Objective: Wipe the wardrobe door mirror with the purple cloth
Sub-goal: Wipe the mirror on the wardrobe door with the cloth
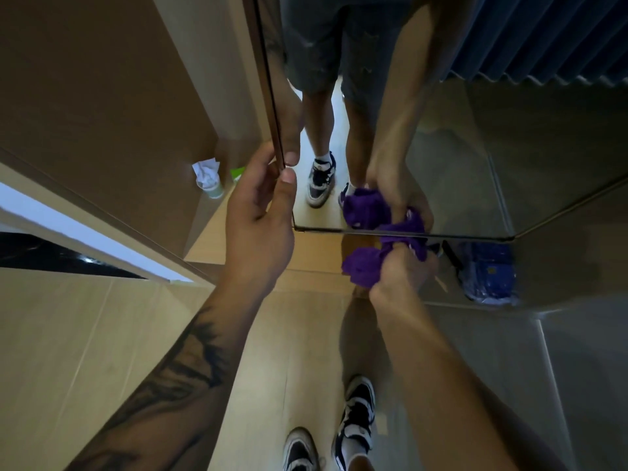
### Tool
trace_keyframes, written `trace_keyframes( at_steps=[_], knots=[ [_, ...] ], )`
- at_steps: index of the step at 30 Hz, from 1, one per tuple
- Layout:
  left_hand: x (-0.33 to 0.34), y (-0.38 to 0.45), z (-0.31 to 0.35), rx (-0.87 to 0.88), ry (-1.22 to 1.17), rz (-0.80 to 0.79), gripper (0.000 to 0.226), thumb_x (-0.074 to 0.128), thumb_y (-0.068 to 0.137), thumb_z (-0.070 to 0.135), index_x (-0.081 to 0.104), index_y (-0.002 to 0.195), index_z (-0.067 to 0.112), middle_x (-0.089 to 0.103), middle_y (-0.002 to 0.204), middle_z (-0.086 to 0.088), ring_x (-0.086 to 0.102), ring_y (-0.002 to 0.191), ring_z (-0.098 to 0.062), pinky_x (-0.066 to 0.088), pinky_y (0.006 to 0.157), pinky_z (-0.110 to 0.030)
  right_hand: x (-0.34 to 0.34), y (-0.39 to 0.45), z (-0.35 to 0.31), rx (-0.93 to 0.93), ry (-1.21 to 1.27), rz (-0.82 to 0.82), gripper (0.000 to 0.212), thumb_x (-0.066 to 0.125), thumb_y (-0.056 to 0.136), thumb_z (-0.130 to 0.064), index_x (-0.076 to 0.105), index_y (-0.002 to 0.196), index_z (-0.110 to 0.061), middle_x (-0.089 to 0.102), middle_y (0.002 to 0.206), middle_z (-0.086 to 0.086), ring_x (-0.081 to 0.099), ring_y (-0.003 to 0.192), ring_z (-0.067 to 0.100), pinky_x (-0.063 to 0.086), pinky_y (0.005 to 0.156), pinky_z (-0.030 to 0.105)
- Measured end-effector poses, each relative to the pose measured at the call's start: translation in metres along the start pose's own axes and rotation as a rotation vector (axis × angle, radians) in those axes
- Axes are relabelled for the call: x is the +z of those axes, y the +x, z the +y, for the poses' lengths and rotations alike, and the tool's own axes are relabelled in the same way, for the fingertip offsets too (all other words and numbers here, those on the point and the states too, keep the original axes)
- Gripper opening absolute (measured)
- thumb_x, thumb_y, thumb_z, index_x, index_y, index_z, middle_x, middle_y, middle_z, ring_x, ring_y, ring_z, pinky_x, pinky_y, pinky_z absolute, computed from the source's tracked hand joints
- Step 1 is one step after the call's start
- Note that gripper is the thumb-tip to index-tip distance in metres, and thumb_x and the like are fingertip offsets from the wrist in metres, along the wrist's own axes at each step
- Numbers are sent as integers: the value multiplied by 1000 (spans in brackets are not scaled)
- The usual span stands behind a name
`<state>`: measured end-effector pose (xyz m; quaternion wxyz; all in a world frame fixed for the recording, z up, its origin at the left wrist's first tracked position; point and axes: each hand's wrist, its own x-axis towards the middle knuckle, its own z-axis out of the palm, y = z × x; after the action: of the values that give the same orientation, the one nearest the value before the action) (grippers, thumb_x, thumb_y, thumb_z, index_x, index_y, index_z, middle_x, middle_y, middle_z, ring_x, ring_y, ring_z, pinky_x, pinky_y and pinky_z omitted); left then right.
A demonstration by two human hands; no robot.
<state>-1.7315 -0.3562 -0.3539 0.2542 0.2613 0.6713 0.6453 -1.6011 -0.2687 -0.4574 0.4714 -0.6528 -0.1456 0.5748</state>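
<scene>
The wardrobe door mirror [458,137] fills the upper right and reflects a person's legs and both hands. My left hand [261,215] grips the door's left edge, thumb on the glass side and fingers behind the frame. My right hand [401,270] holds the bunched purple cloth [363,266] and presses it against the mirror's bottom edge. The cloth's reflection shows just above it in the glass.
The brown wardrobe side panel [102,107] stands at the left. A spray bottle with a white tissue [209,178] sits on the floor beyond the door. A blue plastic-wrapped package [489,270] lies on the floor at the right. My two shoes [339,433] stand on pale wood flooring.
</scene>
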Motion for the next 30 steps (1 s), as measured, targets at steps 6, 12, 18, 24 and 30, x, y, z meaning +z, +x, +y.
trace_keyframes(
  at_steps=[6, 12, 18, 24, 30],
  knots=[
    [0, 0, -2, -11, -9, -3, 41, 54, 105, 28, 52, 146, 28, 64, 136, 4, 56, 132, -11, 43, 114, -55, 2, -28, 22, 13, -167, -320, 43, 73, 87, -3, 66, 112, -38, 75, 105, -7, 73, 96, 19, 62, 82, 41],
    [1, -1, -3, -9, -39, -12, 38, 54, 106, 25, 54, 144, 31, 66, 133, 10, 58, 128, -5, 44, 113, -55, -13, -16, 5, 160, 16, -476, 41, 68, 67, -1, 71, 106, -12, 74, 98, 10, 68, 88, 31, 55, 77, 39],
    [5, -2, -2, -15, -83, -16, 34, 54, 106, 24, 56, 127, 51, 64, 136, 17, 56, 129, 2, 42, 115, -53, -8, -17, -1, 355, 181, -492, 52, 58, 62, 5, 67, 110, -13, 74, 97, 8, 70, 87, 29, 60, 74, 37],
    [3, 0, -3, -14, -117, -31, 35, 54, 105, 22, 55, 131, 46, 64, 137, 15, 55, 131, -1, 41, 116, -54, -15, -9, -5, 341, 138, -466, 55, 48, 76, 17, 68, 118, -13, 73, 114, 14, 71, 97, 33, 60, 79, 44],
    [3, 0, -6, -6, -112, -47, 37, 54, 104, 23, 54, 135, 43, 63, 139, 11, 55, 131, -2, 40, 116, -56, -8, -21, 7, 205, 18, -528, 53, 53, 79, 18, 68, 116, -17, 72, 118, 18, 70, 105, 36, 55, 96, 53]
  ],
)
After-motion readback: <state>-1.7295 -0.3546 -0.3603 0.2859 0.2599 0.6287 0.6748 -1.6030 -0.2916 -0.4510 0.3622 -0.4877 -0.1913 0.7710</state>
